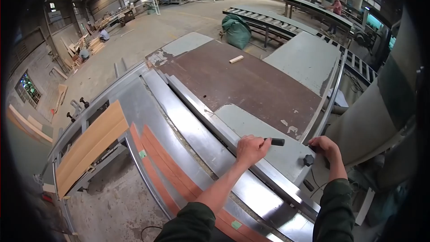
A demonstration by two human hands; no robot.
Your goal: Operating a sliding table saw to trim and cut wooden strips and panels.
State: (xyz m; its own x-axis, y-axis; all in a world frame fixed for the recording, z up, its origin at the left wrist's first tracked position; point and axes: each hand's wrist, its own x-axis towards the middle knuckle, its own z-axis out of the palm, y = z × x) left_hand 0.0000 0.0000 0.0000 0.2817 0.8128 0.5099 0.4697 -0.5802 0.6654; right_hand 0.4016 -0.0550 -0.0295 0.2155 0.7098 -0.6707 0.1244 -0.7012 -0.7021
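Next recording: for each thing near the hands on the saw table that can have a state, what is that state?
Left hand: closed around the black handle, resting on the metal fence rail.
Right hand: resting at the table's right edge beside the black star knob, holding nothing visible.
Small wooden block: lying loose on the brown table top.
Light wooden boards: stacked flat at left.

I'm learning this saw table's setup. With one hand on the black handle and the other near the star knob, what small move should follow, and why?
Probably turn the black lever handle that the left hand grips on the long metal fence rail. The right hand rests at the table edge, beside the black star knob, not on it.
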